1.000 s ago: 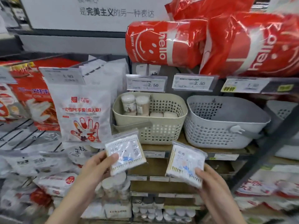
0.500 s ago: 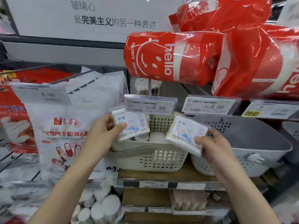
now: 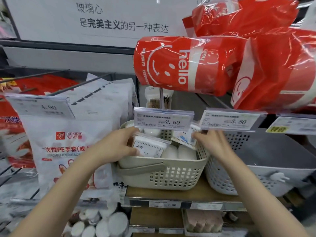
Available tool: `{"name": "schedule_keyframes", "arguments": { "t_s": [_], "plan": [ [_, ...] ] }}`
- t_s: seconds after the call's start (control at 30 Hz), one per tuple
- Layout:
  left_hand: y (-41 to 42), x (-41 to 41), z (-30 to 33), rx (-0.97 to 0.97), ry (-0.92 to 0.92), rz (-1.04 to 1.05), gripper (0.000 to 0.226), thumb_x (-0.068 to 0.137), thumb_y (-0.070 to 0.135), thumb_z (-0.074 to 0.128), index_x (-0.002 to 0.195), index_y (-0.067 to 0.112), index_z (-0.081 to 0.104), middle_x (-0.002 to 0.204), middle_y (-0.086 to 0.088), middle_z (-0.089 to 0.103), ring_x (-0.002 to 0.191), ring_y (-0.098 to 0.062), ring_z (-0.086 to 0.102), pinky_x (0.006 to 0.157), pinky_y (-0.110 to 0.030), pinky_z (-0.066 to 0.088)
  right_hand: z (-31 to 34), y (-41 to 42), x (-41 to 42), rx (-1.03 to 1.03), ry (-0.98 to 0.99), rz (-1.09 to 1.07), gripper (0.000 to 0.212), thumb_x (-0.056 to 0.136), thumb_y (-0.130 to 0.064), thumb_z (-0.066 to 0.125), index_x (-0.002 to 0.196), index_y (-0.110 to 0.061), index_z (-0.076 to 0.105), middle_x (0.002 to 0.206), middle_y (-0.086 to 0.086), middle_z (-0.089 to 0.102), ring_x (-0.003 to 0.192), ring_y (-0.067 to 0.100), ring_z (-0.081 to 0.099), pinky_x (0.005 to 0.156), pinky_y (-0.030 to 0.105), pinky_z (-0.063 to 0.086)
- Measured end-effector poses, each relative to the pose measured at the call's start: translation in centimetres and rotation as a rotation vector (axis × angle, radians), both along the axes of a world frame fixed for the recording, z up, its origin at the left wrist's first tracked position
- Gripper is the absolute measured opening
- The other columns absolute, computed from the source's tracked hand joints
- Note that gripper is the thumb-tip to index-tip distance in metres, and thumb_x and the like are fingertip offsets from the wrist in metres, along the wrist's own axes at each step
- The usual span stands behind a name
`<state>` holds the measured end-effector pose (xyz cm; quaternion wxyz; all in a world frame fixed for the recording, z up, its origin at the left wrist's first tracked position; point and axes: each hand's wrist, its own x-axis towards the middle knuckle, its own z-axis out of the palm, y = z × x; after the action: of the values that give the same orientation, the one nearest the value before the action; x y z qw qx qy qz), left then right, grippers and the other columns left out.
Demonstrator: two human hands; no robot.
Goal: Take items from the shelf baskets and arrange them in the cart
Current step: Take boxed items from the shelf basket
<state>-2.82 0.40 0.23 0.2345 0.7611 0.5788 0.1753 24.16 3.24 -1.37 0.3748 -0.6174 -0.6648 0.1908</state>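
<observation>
A beige slotted basket (image 3: 164, 175) stands on the wooden shelf and holds white round containers (image 3: 177, 152). My left hand (image 3: 112, 147) pinches a flat pack of cotton swabs (image 3: 150, 148) just inside the basket's left side. My right hand (image 3: 212, 142) holds a second cotton swab pack (image 3: 183, 138) tilted over the basket's right rim, partly hidden behind a price tag (image 3: 163, 121). No cart is in view.
A grey basket (image 3: 273, 168) stands to the right on the same shelf. Red "hello" packs (image 3: 179, 65) hang over from the shelf above. White glove bags (image 3: 71, 144) hang at the left. Round containers (image 3: 102, 223) fill the shelf below.
Both hands have risen from below the shelf and carried the two swab packs forward into the beige basket. The view has moved closer to the shelf.
</observation>
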Motion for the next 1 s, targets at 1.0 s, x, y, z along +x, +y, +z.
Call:
{"name": "schedule_keyframes", "arguments": {
  "t_s": [1.0],
  "plan": [
    [5.1, 2.8, -2.3, -0.467, 0.535, -0.025, 0.041, 0.094, 0.039, 0.048, 0.123, 0.012, 0.057, 0.132, -0.007, 0.055, 0.113, -0.022, 0.052, 0.086, -0.026, 0.036, -3.5, 8.5, -2.0, -0.257, -0.475, 0.188, 0.017, 0.089, -0.014, 0.055, 0.102, -0.004, 0.059, 0.100, 0.015, 0.061, 0.096, 0.028, 0.060, 0.082, 0.037, 0.048]
  ]
}}
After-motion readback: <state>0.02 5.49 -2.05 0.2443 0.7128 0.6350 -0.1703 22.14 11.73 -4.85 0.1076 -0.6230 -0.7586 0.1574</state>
